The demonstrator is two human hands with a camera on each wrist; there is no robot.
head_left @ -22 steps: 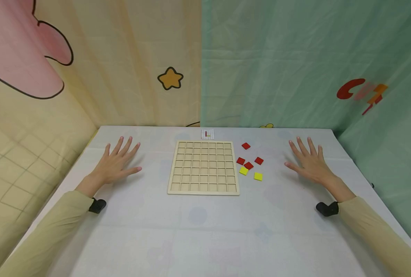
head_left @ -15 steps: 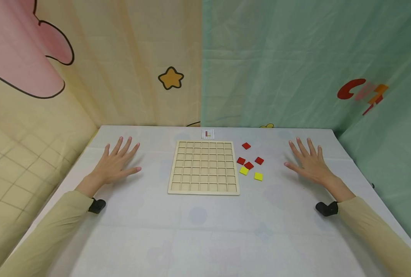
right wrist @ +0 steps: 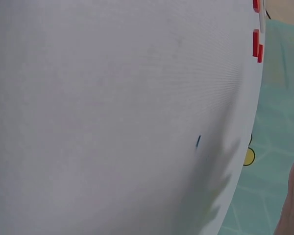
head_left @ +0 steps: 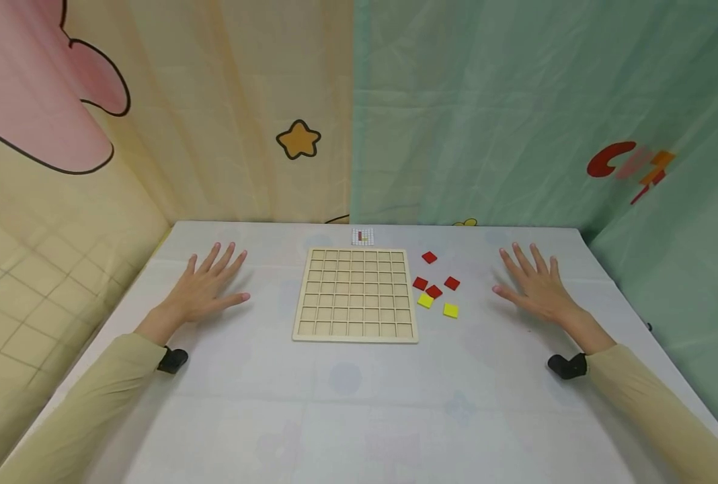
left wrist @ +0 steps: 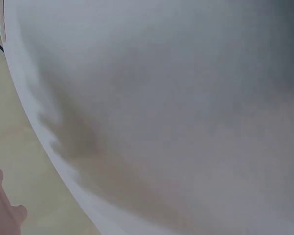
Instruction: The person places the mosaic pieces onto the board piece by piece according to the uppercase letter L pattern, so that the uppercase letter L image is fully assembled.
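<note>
In the head view my left hand (head_left: 204, 288) is held to the left of a pale wooden grid board (head_left: 355, 339), fingers spread and holding nothing. My right hand (head_left: 536, 288) is likewise spread, at the right, nearest to a loose group of small square tiles. Several of those are red, one red tile (head_left: 429, 257) lying farther back than the others. Two are yellow: one yellow tile (head_left: 425, 300) lies close by the board's right edge, the other yellow tile (head_left: 451, 310) a little farther right. All the board's cells are bare.
Behind the board lies a small card (head_left: 362, 236) printed with a grid and coloured squares. A white cloth covers the table (head_left: 347, 417). Printed curtains (head_left: 486, 121) hang behind it and on both sides. Each wrist carries a black device (head_left: 567, 366).
My right hand has shifted slightly to the left, and my left hand slightly to the right. The board, card and tiles stay as they were on the table.
</note>
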